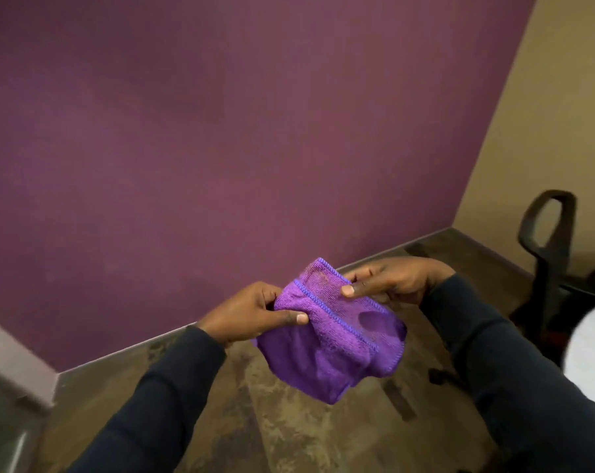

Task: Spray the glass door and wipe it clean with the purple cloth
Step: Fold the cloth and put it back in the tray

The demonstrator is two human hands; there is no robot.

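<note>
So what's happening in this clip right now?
A person in dark long sleeves holds a folded purple cloth in mid-air with both hands. The left hand pinches its left edge; the right hand pinches the upper right edge, thumb on top. They face a purple wall above a mottled floor, with a black chair at right. No spray bottle or glass door is clearly in view, and no wiping is under way.

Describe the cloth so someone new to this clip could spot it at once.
Below the big purple wall, above the brown floor, the left hand and right hand pinch the purple cloth between them mid-frame. It is brighter violet than the wall, bunched, with stitched edges.
</note>
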